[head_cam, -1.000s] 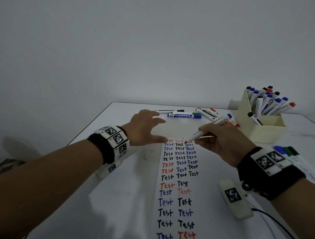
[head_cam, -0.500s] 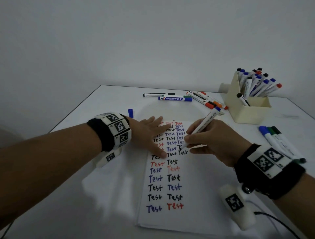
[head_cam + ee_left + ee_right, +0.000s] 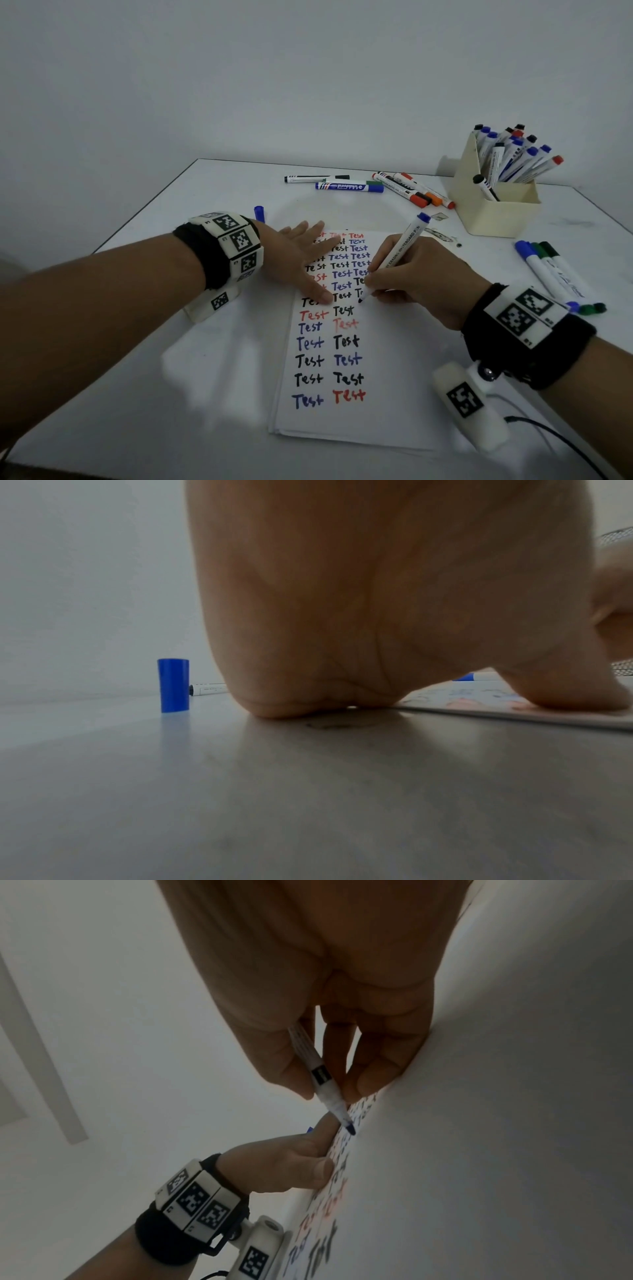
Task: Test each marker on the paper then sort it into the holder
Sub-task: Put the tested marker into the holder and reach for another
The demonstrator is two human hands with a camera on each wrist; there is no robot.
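Observation:
A white sheet of paper [image 3: 373, 383] lies on the table, filled with rows of "Test" in black, blue and red. My right hand [image 3: 407, 274] grips a white marker [image 3: 404, 246] with a blue end, its dark tip [image 3: 350, 1127] touching the paper at a half-written word. My left hand [image 3: 301, 260] lies flat with straight fingers on the paper's upper left, holding it down. A blue cap [image 3: 173, 685] stands upright on the table behind the left wrist. The cream holder [image 3: 493, 209] at the back right holds several markers.
Several loose markers [image 3: 349, 186] lie along the table's far edge, more with orange and red caps [image 3: 421, 195] beside the holder. Three blue and green markers [image 3: 555, 274] lie at the right. A cable [image 3: 561, 445] trails from my right wrist.
My left hand came down from above the table and flattened onto the paper. My right hand drew the marker nearer and lower on the sheet, where it now writes a new word.

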